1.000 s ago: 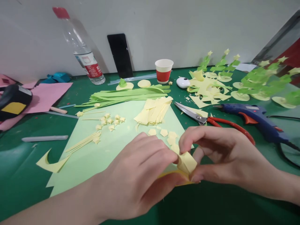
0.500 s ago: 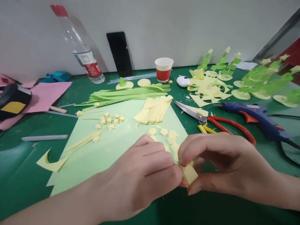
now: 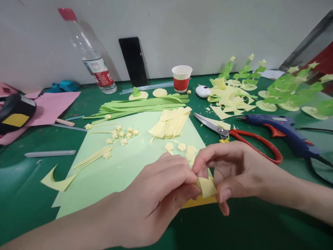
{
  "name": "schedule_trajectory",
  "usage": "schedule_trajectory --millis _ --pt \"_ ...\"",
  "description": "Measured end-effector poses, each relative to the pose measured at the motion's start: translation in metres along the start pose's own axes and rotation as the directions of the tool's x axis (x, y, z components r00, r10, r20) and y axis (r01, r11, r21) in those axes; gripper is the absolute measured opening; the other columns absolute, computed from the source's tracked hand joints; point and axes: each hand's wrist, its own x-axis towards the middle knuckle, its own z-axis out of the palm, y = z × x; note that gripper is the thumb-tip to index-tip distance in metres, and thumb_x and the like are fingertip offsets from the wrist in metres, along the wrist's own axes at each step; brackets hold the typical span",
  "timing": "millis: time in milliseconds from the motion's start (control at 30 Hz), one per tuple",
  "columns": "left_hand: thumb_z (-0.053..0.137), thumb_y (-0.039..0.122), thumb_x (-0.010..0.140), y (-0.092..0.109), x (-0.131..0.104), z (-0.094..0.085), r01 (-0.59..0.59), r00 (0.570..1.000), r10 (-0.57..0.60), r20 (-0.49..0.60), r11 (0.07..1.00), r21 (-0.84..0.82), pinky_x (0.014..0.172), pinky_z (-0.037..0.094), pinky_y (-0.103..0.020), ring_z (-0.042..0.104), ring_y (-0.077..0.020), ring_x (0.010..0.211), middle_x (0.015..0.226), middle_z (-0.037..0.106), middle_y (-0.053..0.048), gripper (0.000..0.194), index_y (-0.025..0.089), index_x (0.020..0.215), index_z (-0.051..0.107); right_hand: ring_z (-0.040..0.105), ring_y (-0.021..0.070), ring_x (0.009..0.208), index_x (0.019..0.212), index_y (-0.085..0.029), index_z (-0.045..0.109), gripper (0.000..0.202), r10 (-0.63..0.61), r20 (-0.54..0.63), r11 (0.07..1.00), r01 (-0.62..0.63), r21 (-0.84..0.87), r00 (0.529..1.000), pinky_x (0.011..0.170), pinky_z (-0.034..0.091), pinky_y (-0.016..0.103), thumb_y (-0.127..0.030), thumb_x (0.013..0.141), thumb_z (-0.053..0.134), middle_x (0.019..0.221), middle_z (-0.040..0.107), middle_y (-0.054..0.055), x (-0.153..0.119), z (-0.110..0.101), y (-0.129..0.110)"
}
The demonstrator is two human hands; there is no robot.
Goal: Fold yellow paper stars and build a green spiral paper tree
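My left hand pinches a folded pale yellow paper strip between thumb and index finger. My right hand curls around the strip's other side, its index finger by the fold and its thumb at the right edge. Under both hands lie light green sheets, with an orange-yellow edge showing just below the strip. Flat yellow paper pentagons lie behind my fingers, some partly hidden. Farther back is a pile of pale yellow strips. Small folded paper stars sit to the left.
Red-handled scissors and a blue glue gun lie to the right. Along the back stand a bottle, a phone and a paper cup. Green strips, paper scraps and a tape measure lie around.
My right thumb has moved from beneath the strip to its right edge, and the right hand has opened a little. The strip has turned and risen slightly. My left thumb now shows.
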Motion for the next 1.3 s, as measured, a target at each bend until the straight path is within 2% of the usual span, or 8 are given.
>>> schedule_trajectory --millis 167,300,367,500,633,1067,1167,1300 --pt "0.037 0.02 0.093 -0.003 -0.001 0.001 0.034 0.994 -0.02 -0.11 0.992 0.125 0.057 0.037 -0.018 0.042 -0.0081 0.057 0.06 0.045 0.004 0.024 0.017 0.071 0.046 0.06 0.0029 0.058 0.085 -0.017 0.065 0.017 -0.032 -0.038 0.999 0.031 -0.021 0.999 0.052 0.051 0.007 -0.008 0.071 0.066 0.067 0.057 -0.006 0.0 0.003 0.001" --pt "0.033 0.02 0.094 -0.006 -0.003 0.002 -0.052 0.991 0.077 -0.109 0.974 0.221 0.058 0.035 -0.021 0.043 -0.0088 0.06 0.065 0.049 0.003 0.022 0.016 0.076 0.045 0.056 0.0023 0.05 0.076 -0.016 0.06 0.013 -0.112 -0.181 0.942 0.047 -0.332 0.977 0.047 0.048 0.007 -0.013 0.068 0.069 0.067 0.054 -0.005 -0.002 0.007 0.0" --pt "0.035 0.02 0.093 -0.006 -0.003 0.002 -0.118 0.987 0.145 -0.066 0.942 0.315 0.058 0.034 -0.023 0.043 -0.0101 0.062 0.068 0.05 0.001 0.018 0.015 0.079 0.045 0.056 0.0046 0.053 0.074 -0.016 0.059 0.013 -0.254 -0.183 0.809 0.105 -0.578 0.95 0.048 0.049 0.009 -0.017 0.067 0.07 0.069 0.056 -0.003 -0.004 0.009 0.0" --pt "0.033 0.018 0.093 -0.004 -0.002 0.001 -0.157 0.986 0.168 0.016 0.882 0.445 0.056 0.032 -0.025 0.041 -0.0103 0.057 0.064 0.048 0.003 0.023 0.015 0.075 0.046 0.054 0.0066 0.058 0.076 -0.014 0.058 0.014 -0.477 0.068 0.407 0.289 -0.867 0.876 0.053 0.049 0.012 -0.021 0.072 0.069 0.069 0.06 0.0 -0.008 0.011 -0.003" --pt "0.029 0.019 0.095 -0.002 -0.002 -0.001 -0.171 0.985 0.155 0.071 0.869 0.464 0.057 0.031 -0.023 0.039 -0.0087 0.054 0.061 0.046 0.004 0.034 0.014 0.067 0.048 0.057 0.0073 0.061 0.08 -0.014 0.055 0.013 -0.479 0.189 0.267 0.348 -0.899 0.857 0.057 0.049 0.013 -0.018 0.075 0.067 0.068 0.06 0.0 -0.009 0.012 -0.008" --pt "0.034 0.008 0.086 -0.001 -0.011 0.005 -0.246 0.969 0.228 0.096 0.851 0.464 0.056 0.031 -0.026 0.034 -0.012 0.054 0.056 0.044 0.001 0.029 0.015 0.063 0.049 0.056 0.0079 0.058 0.073 -0.013 0.057 0.016 -0.392 0.144 0.306 0.277 -0.911 0.909 0.052 0.048 0.014 -0.026 0.076 0.065 0.068 0.06 0.002 -0.011 0.015 -0.001" --pt "0.031 0.012 0.087 -0.006 -0.013 0.006 -0.278 0.958 0.285 0.031 0.896 0.347 0.056 0.031 -0.028 0.035 -0.0121 0.054 0.059 0.043 0.001 0.025 0.016 0.069 0.047 0.054 0.0084 0.057 0.078 -0.012 0.058 0.011 -0.348 0.189 0.374 0.321 -0.87 0.918 0.051 0.048 0.016 -0.02 0.076 0.065 0.067 0.059 0.002 -0.012 0.014 -0.008" --pt "0.034 0.01 0.087 -0.009 -0.008 0.001 -0.264 0.965 0.255 0.069 0.929 0.261 0.059 0.033 -0.026 0.04 -0.0105 0.055 0.062 0.045 0.003 0.017 0.017 0.075 0.045 0.057 0.008 0.063 0.081 -0.011 0.059 0.004 -0.296 0.236 0.489 0.359 -0.795 0.925 0.057 0.05 0.015 -0.013 0.078 0.061 0.072 0.061 0.003 -0.011 0.009 -0.017"
